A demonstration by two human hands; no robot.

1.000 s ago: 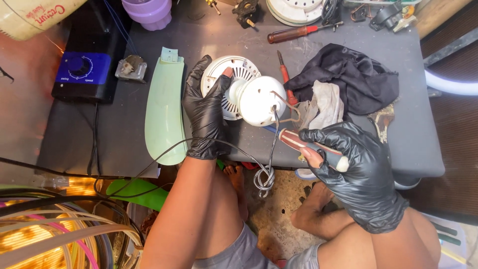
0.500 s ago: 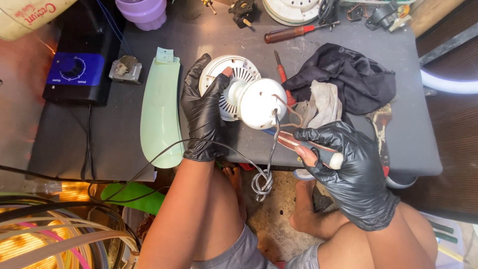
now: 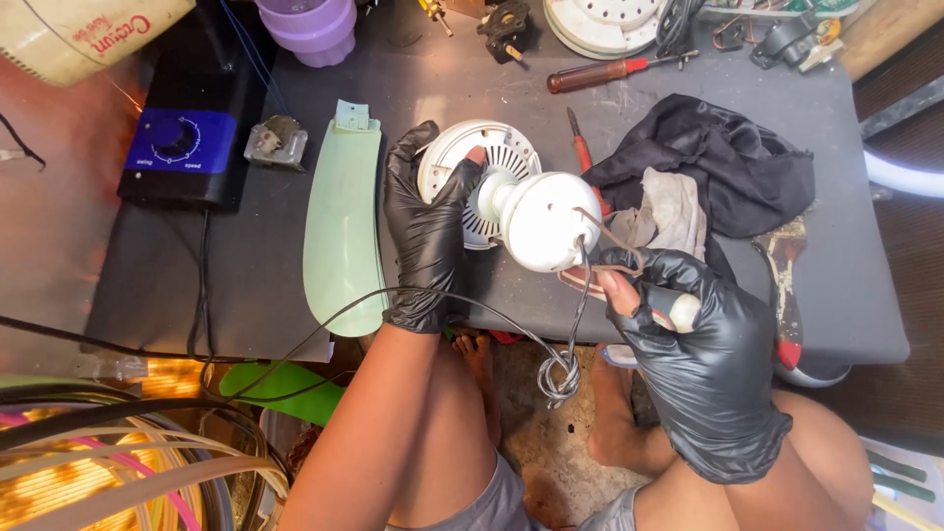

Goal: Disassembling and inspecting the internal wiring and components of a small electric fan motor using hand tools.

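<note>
Both my hands wear black gloves. My left hand [image 3: 425,226] grips the neck of a white fan motor housing [image 3: 536,221] that rests on a round slotted white grille piece [image 3: 462,157] on the dark table [image 3: 846,324]. My right hand [image 3: 693,344] is closed around a tool with a white-capped handle [image 3: 682,312]; its tip is at the underside of the housing, beside the black cord [image 3: 580,305]. The cord hangs from the housing and ends in a coiled bundle [image 3: 557,379] below the table edge.
A pale green fan blade [image 3: 341,221] lies left of my left hand. A red screwdriver [image 3: 580,147], black and grey cloths [image 3: 708,167], a paintbrush [image 3: 787,285], a second screwdriver [image 3: 600,73], a blue-faced black controller box [image 3: 182,147] and a purple cup [image 3: 310,25] are on the table.
My right hand has moved up and left, bringing the tool's tip to the underside of the housing. My left hand keeps its grip on the neck.
</note>
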